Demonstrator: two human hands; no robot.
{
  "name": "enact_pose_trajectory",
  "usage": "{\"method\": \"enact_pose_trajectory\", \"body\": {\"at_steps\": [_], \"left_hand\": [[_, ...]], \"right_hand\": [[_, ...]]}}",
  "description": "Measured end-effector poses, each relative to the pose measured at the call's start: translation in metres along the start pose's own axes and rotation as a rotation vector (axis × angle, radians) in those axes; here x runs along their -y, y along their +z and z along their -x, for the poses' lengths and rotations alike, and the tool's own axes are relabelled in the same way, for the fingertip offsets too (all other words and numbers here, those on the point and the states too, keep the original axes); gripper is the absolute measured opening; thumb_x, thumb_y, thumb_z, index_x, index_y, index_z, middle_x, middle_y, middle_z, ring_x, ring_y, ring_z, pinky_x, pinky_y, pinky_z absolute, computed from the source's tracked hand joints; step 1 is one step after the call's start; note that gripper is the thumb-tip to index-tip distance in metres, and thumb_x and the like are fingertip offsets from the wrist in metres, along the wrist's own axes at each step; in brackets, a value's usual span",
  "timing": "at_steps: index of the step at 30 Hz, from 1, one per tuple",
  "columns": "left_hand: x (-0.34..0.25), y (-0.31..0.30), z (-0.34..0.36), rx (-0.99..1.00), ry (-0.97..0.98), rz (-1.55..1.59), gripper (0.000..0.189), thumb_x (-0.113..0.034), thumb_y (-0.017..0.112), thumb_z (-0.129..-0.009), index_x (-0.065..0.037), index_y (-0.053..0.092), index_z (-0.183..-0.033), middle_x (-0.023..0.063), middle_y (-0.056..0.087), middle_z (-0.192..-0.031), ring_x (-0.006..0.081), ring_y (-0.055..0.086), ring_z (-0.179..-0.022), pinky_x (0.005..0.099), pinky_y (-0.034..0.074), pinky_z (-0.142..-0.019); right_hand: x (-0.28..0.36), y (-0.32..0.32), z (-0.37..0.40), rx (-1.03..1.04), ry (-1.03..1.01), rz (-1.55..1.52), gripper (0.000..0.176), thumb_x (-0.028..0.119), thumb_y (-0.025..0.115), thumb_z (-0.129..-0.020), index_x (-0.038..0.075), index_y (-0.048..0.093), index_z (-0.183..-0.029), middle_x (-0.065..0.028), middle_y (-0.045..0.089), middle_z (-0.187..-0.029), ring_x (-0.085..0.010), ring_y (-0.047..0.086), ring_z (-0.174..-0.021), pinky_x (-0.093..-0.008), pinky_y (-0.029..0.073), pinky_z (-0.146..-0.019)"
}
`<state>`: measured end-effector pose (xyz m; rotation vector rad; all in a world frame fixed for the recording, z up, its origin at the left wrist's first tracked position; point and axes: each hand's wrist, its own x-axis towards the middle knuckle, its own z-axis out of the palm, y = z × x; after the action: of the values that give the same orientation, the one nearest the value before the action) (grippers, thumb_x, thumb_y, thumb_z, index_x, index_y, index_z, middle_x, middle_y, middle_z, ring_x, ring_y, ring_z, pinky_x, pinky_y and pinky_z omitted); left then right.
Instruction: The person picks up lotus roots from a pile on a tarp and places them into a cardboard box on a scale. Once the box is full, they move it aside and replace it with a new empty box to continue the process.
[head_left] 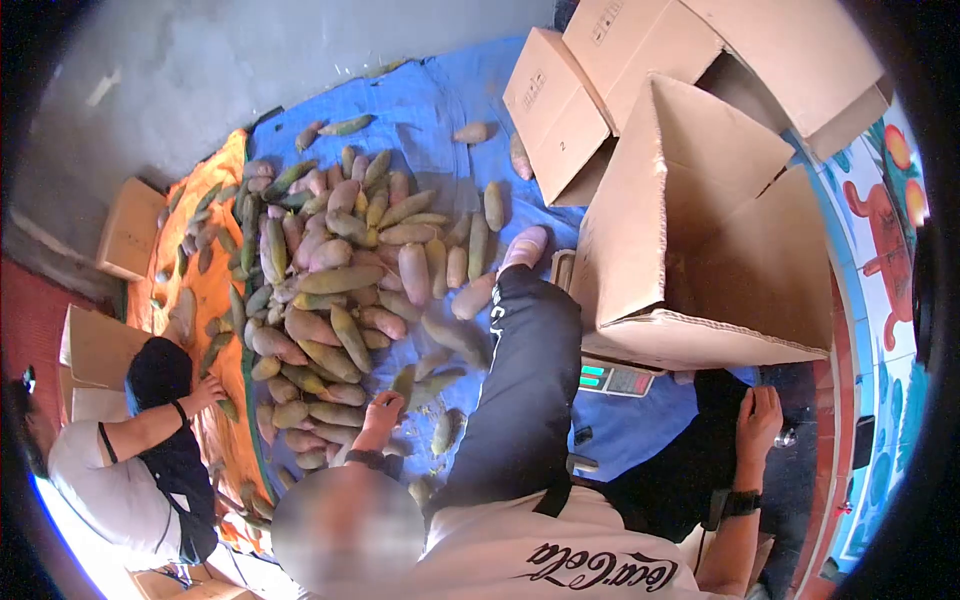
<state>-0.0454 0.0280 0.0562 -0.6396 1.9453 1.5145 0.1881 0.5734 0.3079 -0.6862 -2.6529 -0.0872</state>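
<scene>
Blue tarp (pixel 375 110): spread on the floor below a grey wall (pixel 250 60) at the far left; the produce is probably kept off bare ground by it.

Green vegetable (pixel 403 383): located on the tarp at the near edge of the pile, just at the fingertips of the left hand.

Left hand (pixel 384 408): stretched out to the pile with the fingers bent; whether anything is gripped cannot be told from this angle.

Pile (pixel 340 280): made up of long green and pinkish vegetables, heaped left of the outstretched leg (pixel 530 370), within reach of the left arm.

Right hand (pixel 760 415): held at the right, near the bent knee, loosely curled; nothing is seen in it, though the palm is hidden.

Scale (pixel 632 381): set under or against the large box, its lit display faced to the near side, seemingly so that it can be read from there.

Large box (pixel 620 260): stood open-topped with flaps raised; only brown cardboard is seen inside.

Far cartons (pixel 565 120): grouped at the far right, beyond the large box; their contents cannot be made out.

Orange sheet (pixel 228 440): laid at the left with more vegetables on it, one near a co-worker's hand (pixel 207 391).

Left carton (pixel 130 230): placed beside the orange sheet, its inside hidden.
</scene>
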Motion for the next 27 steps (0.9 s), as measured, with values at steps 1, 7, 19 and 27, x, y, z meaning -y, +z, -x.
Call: {"method": "enact_pose_trajectory", "body": {"at_steps": [1, 7, 19, 27], "left_hand": [[-0.021, 0.006, 0.009, 0.013, 0.056, -0.023, 0.011, -0.014, 0.063, -0.084, -0.007, 0.064, -0.092, -0.0005, 0.058, -0.072, 0.0081, 0.053, -0.057, 0.0249, 0.042, -0.048], [-0.123, 0.051, 0.062, 0.078, 0.596, -0.020, 0.011, -0.004, 0.059, -0.087, -0.008, 0.060, -0.097, -0.0009, 0.057, -0.077, 0.0064, 0.053, -0.070, 0.0214, 0.043, -0.062], [-0.290, 0.154, 0.214, 0.163, 1.604, -0.114, 0.016, 0.003, 0.059, -0.085, -0.006, 0.063, -0.099, 0.0122, 0.054, -0.115, 0.0224, 0.054, -0.104, 0.0317, 0.043, -0.088], [-0.303, 0.212, 0.232, 0.218, 1.780, -0.452, 0.036, 0.009, 0.063, -0.068, -0.009, 0.069, -0.098, 0.0204, 0.049, -0.129, 0.0374, 0.047, -0.121, 0.0396, 0.042, -0.098]], "right_hand": [[0.000, 0.000, 0.001, -0.015, 0.011, -0.007, 0.009, 0.004, 0.055, -0.085, -0.001, 0.052, -0.079, -0.0192, 0.051, -0.077, -0.0390, 0.052, -0.072, -0.0464, 0.042, -0.063], [-0.001, -0.002, 0.007, -0.097, 0.017, -0.029, 0.008, 0.004, 0.058, -0.083, 0.000, 0.054, -0.078, -0.0164, 0.054, -0.076, -0.0356, 0.054, -0.072, -0.0443, 0.044, -0.064], [-0.008, -0.011, 0.019, -0.131, 0.101, -0.098, 0.008, 0.004, 0.058, -0.083, 0.000, 0.055, -0.078, -0.0172, 0.054, -0.077, -0.0362, 0.054, -0.071, -0.0446, 0.043, -0.064], [-0.024, -0.004, 0.029, -0.147, 0.108, -0.094, 0.007, 0.004, 0.058, -0.082, 0.000, 0.054, -0.078, -0.0164, 0.054, -0.077, -0.0358, 0.054, -0.072, -0.0440, 0.043, -0.063]]}}
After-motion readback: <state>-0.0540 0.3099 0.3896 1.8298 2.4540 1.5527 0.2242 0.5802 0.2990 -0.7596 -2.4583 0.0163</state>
